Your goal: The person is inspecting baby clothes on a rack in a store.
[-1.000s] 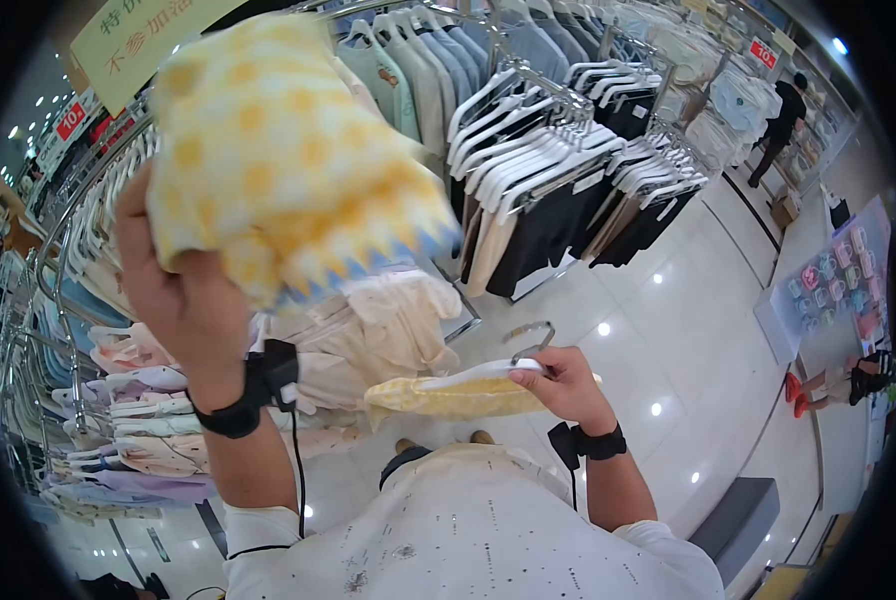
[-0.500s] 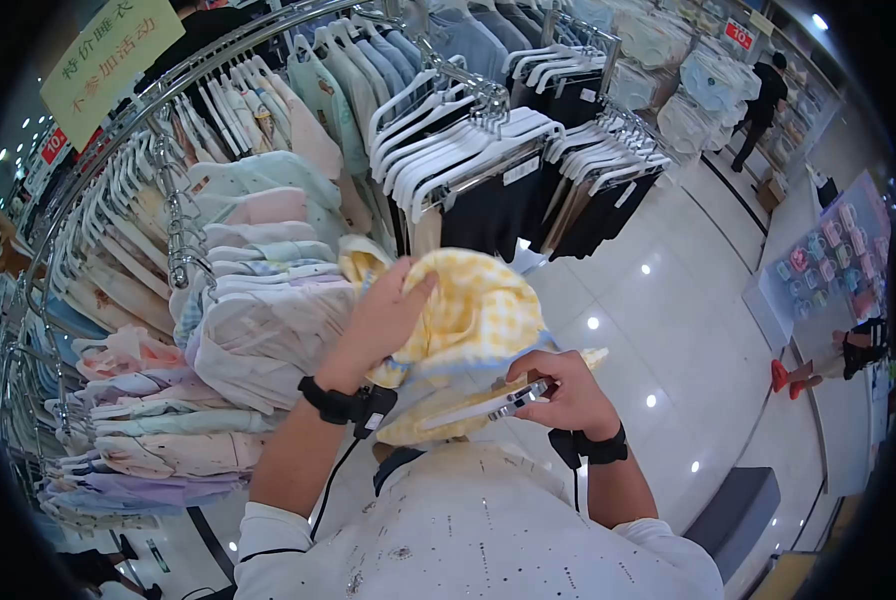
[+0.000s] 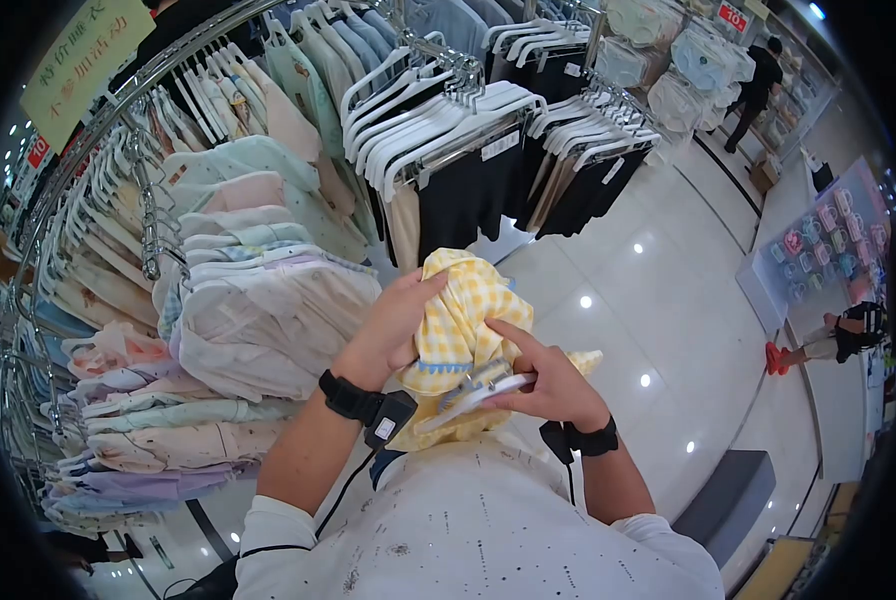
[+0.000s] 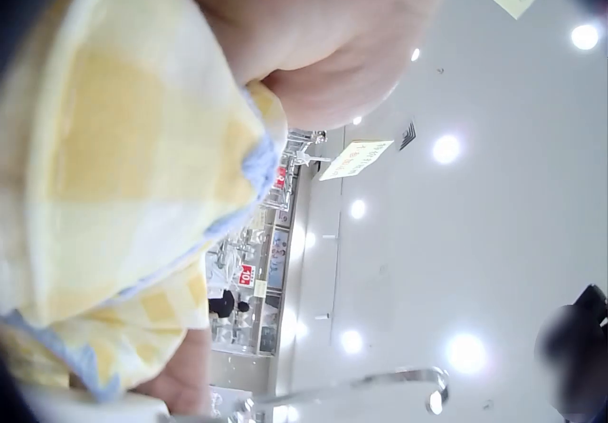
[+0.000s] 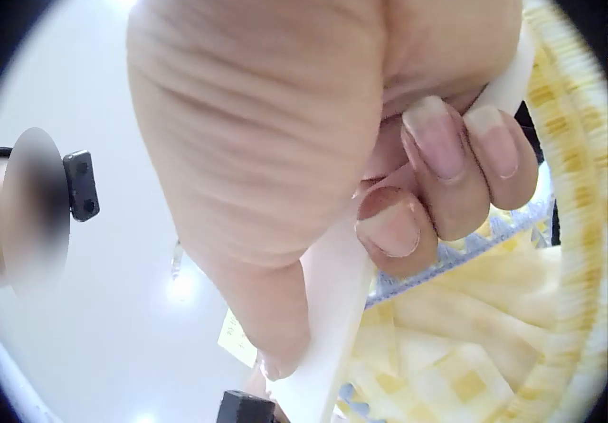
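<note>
Up in front of the chest, my left hand (image 3: pixel 393 322) grips a bunched yellow-and-white checked garment (image 3: pixel 458 325) by its left side. Blue zigzag trim runs along the garment's lower edge. My right hand (image 3: pixel 558 385) holds a white clothes hanger (image 3: pixel 473 402), thumb and curled fingers around it, while the index finger reaches out onto the checked cloth. More yellow cloth (image 3: pixel 448 430) hangs at the hanger, below the bunched part. In the left wrist view the hanger's metal hook (image 4: pixel 380 379) sticks out. The right wrist view shows the fingers (image 5: pixel 439 138) curled over the white hanger (image 5: pixel 328 323).
A curved rail at left carries many pale garments (image 3: pixel 278 310) on hangers. Ahead stands a rack of dark trousers (image 3: pixel 478 195) on white hangers. Tiled floor (image 3: pixel 618 300), a grey bench (image 3: pixel 728 505) and a display stand (image 3: pixel 818 250) lie to the right. A person (image 3: pixel 758 95) stands farther off.
My left hand has come down from the upper left to the right hand, bringing the checked garment over the hanger. The right index finger has stretched onto the cloth.
</note>
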The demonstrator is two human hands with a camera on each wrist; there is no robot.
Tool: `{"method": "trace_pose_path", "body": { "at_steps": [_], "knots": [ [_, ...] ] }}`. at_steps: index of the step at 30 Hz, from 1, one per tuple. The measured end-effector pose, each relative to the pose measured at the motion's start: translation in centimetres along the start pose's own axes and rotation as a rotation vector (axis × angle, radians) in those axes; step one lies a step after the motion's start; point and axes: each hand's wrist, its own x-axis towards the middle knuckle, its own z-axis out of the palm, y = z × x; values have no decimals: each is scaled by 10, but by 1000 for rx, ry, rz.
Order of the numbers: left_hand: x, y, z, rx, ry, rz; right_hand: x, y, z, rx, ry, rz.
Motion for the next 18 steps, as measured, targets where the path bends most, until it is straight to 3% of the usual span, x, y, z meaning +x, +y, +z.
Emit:
{"method": "trace_pose_path", "body": {
  "at_steps": [3,7,9,10,12,13,15,18],
  "knots": [
    [-4,-6,1,-74,39,-7,10,8,14,19,168,-80],
    [-10,-7,-14,-69,58,17,25,26,23,38,231,-160],
    [-13,-2,-28,119,276,202,24,23,18,45,166,-78],
    [-13,-4,-45,114,282,211,23,21,16,42,157,-85],
    [-19,-4,-78,566,350,488,23,18,12,77,103,-111],
    [-25,-4,-89,562,363,493,23,16,9,76,90,-116],
    [-40,-1,-98,1053,558,572,25,8,5,146,84,-181],
    [-55,4,-105,1097,544,508,24,-13,-1,321,88,-158]
  ]
}}
